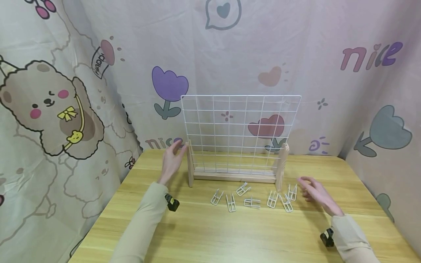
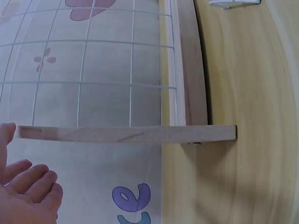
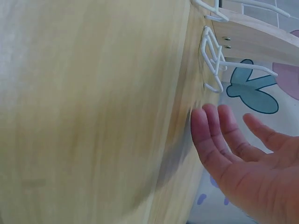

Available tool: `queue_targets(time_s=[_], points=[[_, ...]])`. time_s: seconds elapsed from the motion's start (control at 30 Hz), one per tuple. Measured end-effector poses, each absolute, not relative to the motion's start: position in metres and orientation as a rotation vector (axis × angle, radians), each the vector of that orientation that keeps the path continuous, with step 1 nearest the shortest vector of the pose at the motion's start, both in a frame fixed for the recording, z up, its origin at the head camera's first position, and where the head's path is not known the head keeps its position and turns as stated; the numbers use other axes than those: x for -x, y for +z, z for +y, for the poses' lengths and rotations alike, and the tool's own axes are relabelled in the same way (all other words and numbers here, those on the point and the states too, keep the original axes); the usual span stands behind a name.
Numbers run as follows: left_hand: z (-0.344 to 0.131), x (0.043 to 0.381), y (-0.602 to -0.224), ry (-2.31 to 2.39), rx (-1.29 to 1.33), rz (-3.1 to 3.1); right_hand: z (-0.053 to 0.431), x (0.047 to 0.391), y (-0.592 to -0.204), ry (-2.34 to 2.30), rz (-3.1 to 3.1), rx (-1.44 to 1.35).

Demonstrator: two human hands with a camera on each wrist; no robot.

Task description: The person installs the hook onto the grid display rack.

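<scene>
A white wire grid panel (image 1: 241,126) stands upright in a wooden stand (image 1: 234,176) with a post at each side. My left hand (image 1: 171,160) is beside the top of the left post (image 1: 190,164), its thumb tip close to the wood and nothing in its grasp. In the left wrist view the fingers (image 2: 35,186) are loosely bent. Several white wire hooks (image 1: 251,202) lie on the table before the stand. My right hand (image 1: 315,191) hovers just right of the rightmost hook (image 1: 292,192); in the right wrist view its fingers (image 3: 201,130) are spread, holding nothing.
The wood-grain table (image 1: 230,237) reaches back to a printed curtain (image 1: 223,54) hung behind it and along both sides. A small black device (image 1: 172,202) is on the left wrist, and another black device (image 1: 327,237) on the right.
</scene>
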State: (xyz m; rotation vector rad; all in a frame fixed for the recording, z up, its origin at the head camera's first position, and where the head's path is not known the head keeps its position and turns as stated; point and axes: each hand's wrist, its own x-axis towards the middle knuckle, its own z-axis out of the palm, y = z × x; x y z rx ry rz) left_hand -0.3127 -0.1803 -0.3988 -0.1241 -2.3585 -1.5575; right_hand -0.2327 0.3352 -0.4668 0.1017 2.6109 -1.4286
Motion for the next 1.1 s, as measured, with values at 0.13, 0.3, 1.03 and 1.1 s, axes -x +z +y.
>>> queue_targets(time_s=[0.13,0.3,1.03,1.1], points=[[-0.176,0.315,-0.396,-1.569,0.132,-2.321,0.335,0.232,-0.471,-1.397,2.596,-0.087],[-0.171,0.316,-0.393,-1.568,0.109,-2.309,0.332,0.232,-0.474,-1.374,2.610,-0.088],[-0.163,0.321,-0.387,-1.439,0.172,-2.334,0.322,0.233,-0.477,-1.329,3.012,0.042],[-0.162,0.320,-0.387,-1.412,0.176,-2.347,0.322,0.233,-0.477,-1.323,3.013,0.036]])
